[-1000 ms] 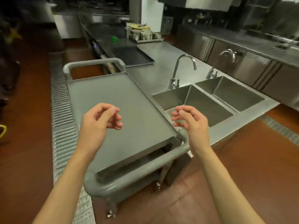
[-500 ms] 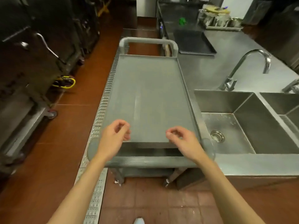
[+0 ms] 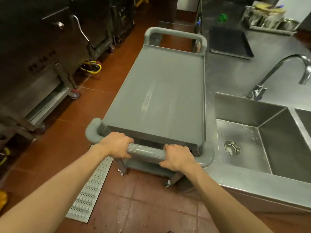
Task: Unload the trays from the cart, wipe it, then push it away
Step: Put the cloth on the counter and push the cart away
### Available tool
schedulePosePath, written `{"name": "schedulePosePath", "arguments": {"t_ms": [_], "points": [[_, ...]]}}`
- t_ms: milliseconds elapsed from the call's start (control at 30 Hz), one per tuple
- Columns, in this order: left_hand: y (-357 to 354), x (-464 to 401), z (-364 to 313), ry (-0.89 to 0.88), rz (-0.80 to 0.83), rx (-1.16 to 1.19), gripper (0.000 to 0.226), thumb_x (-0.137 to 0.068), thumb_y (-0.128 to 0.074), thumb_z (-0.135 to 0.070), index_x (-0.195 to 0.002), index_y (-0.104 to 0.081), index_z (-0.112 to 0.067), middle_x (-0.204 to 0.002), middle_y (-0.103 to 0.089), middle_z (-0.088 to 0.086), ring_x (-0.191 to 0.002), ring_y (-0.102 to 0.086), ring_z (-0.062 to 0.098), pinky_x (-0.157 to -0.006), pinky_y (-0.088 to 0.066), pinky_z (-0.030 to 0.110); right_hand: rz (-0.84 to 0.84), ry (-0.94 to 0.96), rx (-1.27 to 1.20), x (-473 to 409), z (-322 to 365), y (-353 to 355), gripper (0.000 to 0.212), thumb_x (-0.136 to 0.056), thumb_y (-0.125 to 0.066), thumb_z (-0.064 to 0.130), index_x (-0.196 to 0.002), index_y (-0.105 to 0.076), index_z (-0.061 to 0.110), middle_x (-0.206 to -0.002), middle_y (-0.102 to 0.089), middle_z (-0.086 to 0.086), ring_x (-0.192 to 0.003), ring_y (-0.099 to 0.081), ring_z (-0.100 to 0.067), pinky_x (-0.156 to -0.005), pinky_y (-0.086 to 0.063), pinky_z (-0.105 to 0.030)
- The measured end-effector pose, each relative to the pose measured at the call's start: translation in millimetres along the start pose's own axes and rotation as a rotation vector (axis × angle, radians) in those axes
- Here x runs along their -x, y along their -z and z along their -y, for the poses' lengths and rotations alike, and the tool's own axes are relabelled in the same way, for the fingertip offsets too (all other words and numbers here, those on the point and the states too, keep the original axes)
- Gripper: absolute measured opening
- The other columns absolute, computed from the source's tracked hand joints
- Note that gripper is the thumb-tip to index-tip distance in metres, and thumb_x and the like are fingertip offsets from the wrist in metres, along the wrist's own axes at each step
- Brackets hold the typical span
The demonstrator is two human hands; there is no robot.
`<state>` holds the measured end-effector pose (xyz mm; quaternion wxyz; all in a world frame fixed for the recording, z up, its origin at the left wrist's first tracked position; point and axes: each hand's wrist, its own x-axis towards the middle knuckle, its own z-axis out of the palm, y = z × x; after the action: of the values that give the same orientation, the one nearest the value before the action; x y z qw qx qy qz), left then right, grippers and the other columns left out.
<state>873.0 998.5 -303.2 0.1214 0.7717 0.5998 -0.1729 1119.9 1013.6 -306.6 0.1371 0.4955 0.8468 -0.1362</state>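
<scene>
At the cart's near end, the left hand (image 3: 117, 146) and right hand (image 3: 178, 157) both grip the handle (image 3: 145, 151). The grey cart (image 3: 159, 91) stands beside the steel counter (image 3: 235, 78), top bare, apparently wiped; only pushing remains.

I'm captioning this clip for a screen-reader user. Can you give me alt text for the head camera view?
Both hands, left hand and right hand, grip the near handle of an empty grey cart beside a steel sink. A dark tray lies on the counter beyond.
</scene>
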Motion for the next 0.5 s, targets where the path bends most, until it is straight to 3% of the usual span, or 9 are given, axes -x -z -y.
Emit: {"name": "schedulePosePath", "arguments": {"t_ms": [133, 500], "points": [[-4.2, 1.0, -3.3, 0.043, -0.050, -0.015, 0.023, -0.069, -0.058, -0.049, -0.080, -0.058, -0.028, -0.084, -0.072, 0.000, -0.078, -0.068, 0.025, -0.070, -0.050, 0.034, -0.013, -0.031, 0.041, -0.9, 4.6, -2.3, 0.039, -0.083, -0.060, 0.045, -0.110, -0.063, 0.017, -0.105, -0.070, -0.009, -0.095, -0.066, -0.033, -0.073, -0.044, -0.038], [-16.1, 6.6, 14.7, 0.024, -0.064, -0.018, 0.021, -0.072, -0.061, -0.043, -0.085, -0.060, -0.027, -0.088, -0.071, 0.001, -0.081, -0.067, 0.025, -0.073, -0.050, 0.035, -0.026, -0.022, 0.086, -9.2, 18.7, -5.6, 0.038, -0.079, -0.057, 0.051, -0.104, -0.067, 0.024, -0.097, -0.071, -0.003, -0.087, -0.067, -0.029, -0.075, -0.049, -0.037]]}}
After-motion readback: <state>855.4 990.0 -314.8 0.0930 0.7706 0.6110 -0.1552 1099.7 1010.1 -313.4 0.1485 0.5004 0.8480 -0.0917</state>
